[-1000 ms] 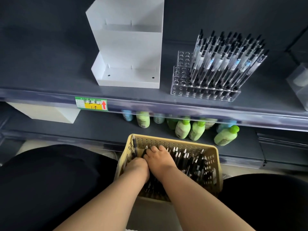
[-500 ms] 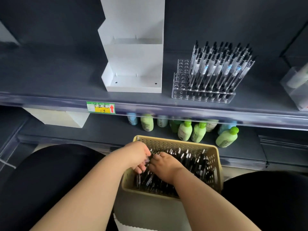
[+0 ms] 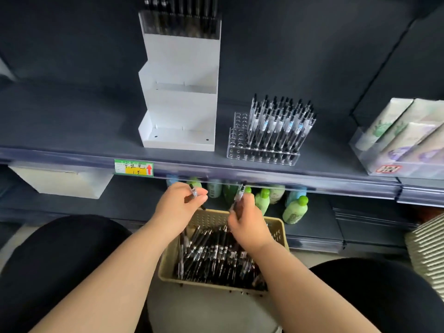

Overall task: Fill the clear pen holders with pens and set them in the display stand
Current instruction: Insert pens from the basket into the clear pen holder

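Beige perforated plastic basket (image 3: 165, 266) holds a heap of slim black pens (image 3: 216, 255). Above it, the left grip (image 3: 179, 205) pinches a pen (image 3: 193, 191), and the right grip (image 3: 247, 224) clasps a second pen (image 3: 239, 193). On the dark matte shelf (image 3: 72, 121), a part-filled clear holder (image 3: 263, 157) stands beside the stepped white display stand (image 3: 180, 111).

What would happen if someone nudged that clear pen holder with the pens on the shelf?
Probably stiff: the clear pen holder looks like rigid plastic. Likely top-heavy, since its pens stand tall above the low base and lean, so it may tip. On the smooth shelf it would probably slide.
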Motion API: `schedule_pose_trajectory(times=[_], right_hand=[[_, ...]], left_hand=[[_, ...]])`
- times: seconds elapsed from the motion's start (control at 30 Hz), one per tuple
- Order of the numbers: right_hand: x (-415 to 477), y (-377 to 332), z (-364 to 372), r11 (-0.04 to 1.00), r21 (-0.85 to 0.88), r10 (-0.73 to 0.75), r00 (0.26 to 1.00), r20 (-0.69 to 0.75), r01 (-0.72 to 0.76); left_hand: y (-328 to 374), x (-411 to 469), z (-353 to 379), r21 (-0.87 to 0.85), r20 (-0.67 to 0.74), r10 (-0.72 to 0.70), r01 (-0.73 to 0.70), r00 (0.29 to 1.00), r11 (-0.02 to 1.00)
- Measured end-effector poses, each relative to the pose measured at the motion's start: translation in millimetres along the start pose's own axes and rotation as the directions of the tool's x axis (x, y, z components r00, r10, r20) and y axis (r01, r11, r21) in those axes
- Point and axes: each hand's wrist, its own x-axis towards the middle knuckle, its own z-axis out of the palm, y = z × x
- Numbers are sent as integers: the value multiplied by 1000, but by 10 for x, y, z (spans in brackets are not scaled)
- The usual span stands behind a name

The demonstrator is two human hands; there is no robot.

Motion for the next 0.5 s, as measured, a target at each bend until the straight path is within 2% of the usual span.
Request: schedule_pose_trajectory(times=[0.13,0.3,0.5], right_hand=[[130,-368,-296,968,249,7,986,-166,35],[425,-726,-747,960,251,-18,918,-397,127],[855,-1043,-1280,928,271,-92,863,-497,256]], left_hand=[[213,51,-25,-90,-104,66,-75,992,993],[547,298,-198,-219,-282,104,-170,954,961],[876,805,-345,-231,-351,203,-295,914,927]])
